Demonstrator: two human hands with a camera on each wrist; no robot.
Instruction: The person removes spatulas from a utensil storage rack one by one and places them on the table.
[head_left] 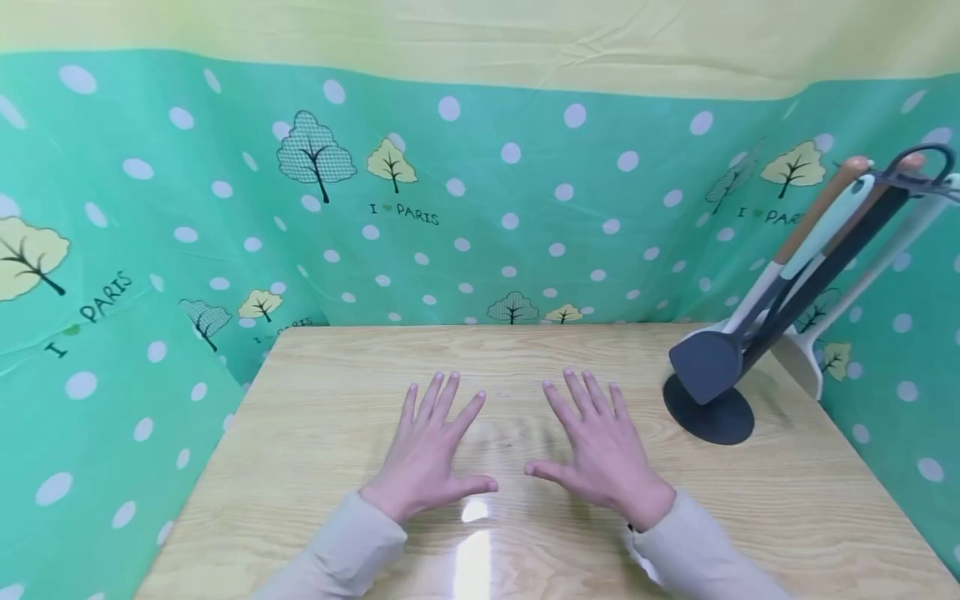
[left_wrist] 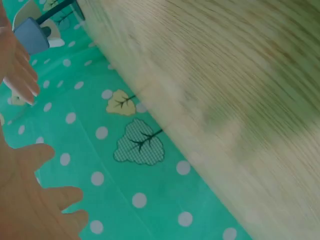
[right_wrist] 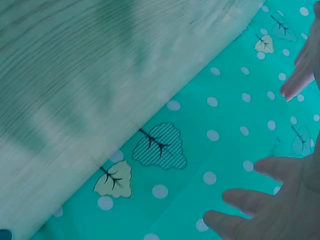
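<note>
Both hands are held over the wooden table (head_left: 315,417), fingers spread and palms down, with a gap between the two thumbs. Nothing is in the left hand (head_left: 425,454), which is left of the middle in the head view. To its right the right hand (head_left: 606,450) is likewise bare, nearer to the utensil stand (head_left: 708,417) but apart from it. On that dark round-based stand hang several kitchen utensils, among them a dark grey spatula (head_left: 705,365) and a white ladle (head_left: 799,362). Fingers of each hand show at the edge of its own wrist view.
A green dotted curtain (head_left: 510,200) printed with trees rises behind the table and along both sides. The utensil handles (head_left: 821,212) lean out toward the right side of the table. Light glares off the tabletop near the front.
</note>
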